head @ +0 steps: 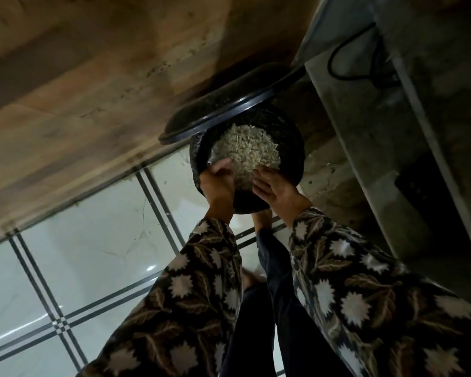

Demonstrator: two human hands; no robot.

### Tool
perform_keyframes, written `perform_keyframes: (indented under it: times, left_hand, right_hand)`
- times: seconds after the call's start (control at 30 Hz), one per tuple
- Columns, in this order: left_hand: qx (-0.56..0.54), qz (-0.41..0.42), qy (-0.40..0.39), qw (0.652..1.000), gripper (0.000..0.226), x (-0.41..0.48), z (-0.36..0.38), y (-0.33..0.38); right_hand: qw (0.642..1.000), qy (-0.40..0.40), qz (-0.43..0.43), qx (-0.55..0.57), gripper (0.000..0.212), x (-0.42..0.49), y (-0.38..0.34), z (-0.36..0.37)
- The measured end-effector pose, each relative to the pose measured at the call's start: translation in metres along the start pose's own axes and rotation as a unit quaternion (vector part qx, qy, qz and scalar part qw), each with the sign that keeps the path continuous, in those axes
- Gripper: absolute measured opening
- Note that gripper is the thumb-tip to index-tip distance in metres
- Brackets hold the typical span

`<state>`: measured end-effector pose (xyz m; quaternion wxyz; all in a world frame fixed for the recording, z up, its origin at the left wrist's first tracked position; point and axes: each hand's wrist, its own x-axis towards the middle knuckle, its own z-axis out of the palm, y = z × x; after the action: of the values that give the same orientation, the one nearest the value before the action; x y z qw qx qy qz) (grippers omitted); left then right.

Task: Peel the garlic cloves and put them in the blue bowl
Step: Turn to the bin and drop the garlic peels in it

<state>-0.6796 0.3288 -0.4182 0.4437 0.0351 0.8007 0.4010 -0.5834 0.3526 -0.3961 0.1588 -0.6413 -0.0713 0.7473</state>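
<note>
A person is standing on a tiled floor (98, 240), reaching both arms down to a dark round bin (290, 148) whose lid (223, 110) is tilting up behind it. Pale shreds (249, 148) are lying heaped inside the bin. The left hand (218, 182) is curling its fingers over the near rim; the right hand (275, 187) is resting at the heap's edge, its grasp impossible to tell.

Head view, steeply down, close.
</note>
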Motion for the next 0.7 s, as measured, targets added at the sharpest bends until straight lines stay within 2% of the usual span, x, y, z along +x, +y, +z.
perform_keyframes:
  times: [0.1, 0.2, 0.27, 0.37, 0.43, 0.5, 0.6, 0.7]
  left_hand:
    - [-0.019, -0.022, -0.008, 1.000, 0.015, -0.002, 0.000, 0.004]
    - [-0.036, -0.020, -0.004, 0.999, 0.019, 0.001, 0.001, 0.003]
    - [0.050, 0.017, 0.018, 0.998, 0.015, 0.001, 0.001, 0.002]
    - [0.127, 0.077, -0.002, 0.989, 0.035, 0.001, -0.003, -0.002]
    - [0.117, 0.087, -0.005, 0.989, 0.023, 0.003, -0.003, -0.002]
    - [0.077, 0.058, -0.011, 0.995, 0.005, 0.003, -0.004, -0.001]
    - [0.127, 0.085, -0.008, 0.988, 0.013, 0.004, -0.006, -0.003]
    - [0.181, 0.104, -0.038, 0.977, 0.035, -0.003, -0.009, 0.000]
  right_hand:
    - [0.999, 0.033, 0.002, -0.027, 0.038, 0.004, 0.000, -0.001]
    - [0.999, 0.038, -0.007, -0.028, 0.044, 0.006, 0.000, -0.003]
    - [1.000, 0.025, -0.007, -0.018, 0.039, 0.008, 0.001, -0.006]
    - [1.000, 0.015, -0.017, 0.011, 0.035, 0.012, 0.000, -0.004]
    - [0.999, 0.038, -0.021, 0.013, 0.038, 0.013, -0.001, 0.000]
    - [0.999, 0.038, -0.026, 0.012, 0.040, 0.016, 0.000, 0.003]
    - [0.999, 0.028, -0.038, 0.024, 0.033, 0.016, 0.000, 0.000]
    - [0.999, 0.021, -0.037, 0.009, 0.035, 0.005, -0.003, -0.001]
